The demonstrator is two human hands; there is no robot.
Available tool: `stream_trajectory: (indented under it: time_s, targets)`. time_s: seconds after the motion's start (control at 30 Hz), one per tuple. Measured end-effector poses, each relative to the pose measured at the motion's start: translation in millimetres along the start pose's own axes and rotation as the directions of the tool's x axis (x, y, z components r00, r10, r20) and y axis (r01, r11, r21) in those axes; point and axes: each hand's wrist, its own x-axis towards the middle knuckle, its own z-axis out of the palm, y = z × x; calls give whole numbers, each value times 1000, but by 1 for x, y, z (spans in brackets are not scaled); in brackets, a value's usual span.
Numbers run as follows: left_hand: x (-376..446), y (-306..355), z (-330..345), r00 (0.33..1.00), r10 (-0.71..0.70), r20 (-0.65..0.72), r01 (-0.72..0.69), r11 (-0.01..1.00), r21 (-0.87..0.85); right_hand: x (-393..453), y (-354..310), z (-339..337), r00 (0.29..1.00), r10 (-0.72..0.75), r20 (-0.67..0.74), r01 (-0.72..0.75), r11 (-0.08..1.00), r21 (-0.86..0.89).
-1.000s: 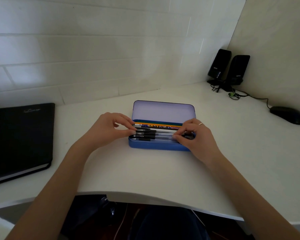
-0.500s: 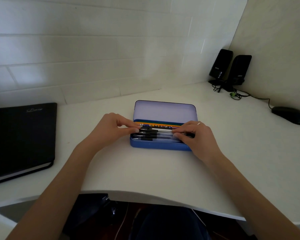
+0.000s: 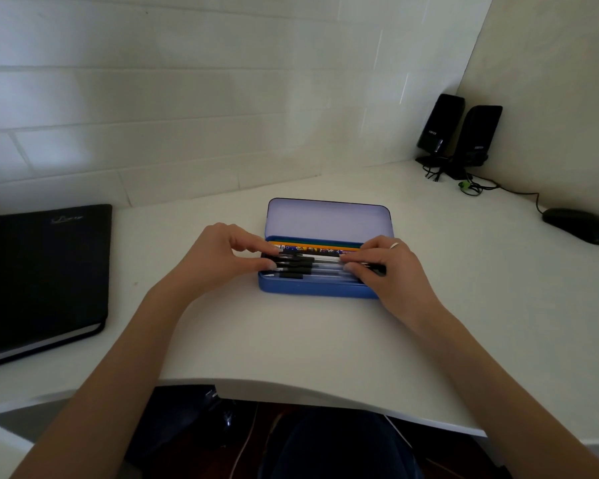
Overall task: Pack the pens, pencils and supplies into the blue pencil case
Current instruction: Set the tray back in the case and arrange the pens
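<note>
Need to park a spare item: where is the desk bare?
Bare desk lies between notebook and case, and between case and mouse. The far corner is crowded by speakers and cables. Both hands crowd the case.

Pens (image 3: 305, 267) in case (image 3: 312, 288); notebook (image 3: 38, 278) left
</note>
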Motion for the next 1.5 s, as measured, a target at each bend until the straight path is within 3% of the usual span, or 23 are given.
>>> stream_trajectory:
  time_s: [0.17,0.57,0.97,1.1,1.37,1.5]
  targets:
    - [3,-1,0,997,-18,77,20,999,-29,-2,-2,-2,1000,10,25,-10,1000,-18]
    - [2,1,0,1000,-8,29,7,999,31,-1,-5,-2,1000,13,12,-13,999,49]
    - [1,-4,-4,998,-14,64,14,1000,-10,-9,-6,-12,1000,-2,-16,4,992,127]
    - [0,-4,-5,997,-21,75,22,1000,-21,-16,-5,-18,997,-56,61,49,993,111]
    - [1,-3,-3,996,10,94,-7,1000,-30,-20,-5,-15,994,-88,56,82,991,110]
    - [1,-3,-3,998,-46,40,50,994,-94,-20,-5,-13,995,-91,42,84,987,133]
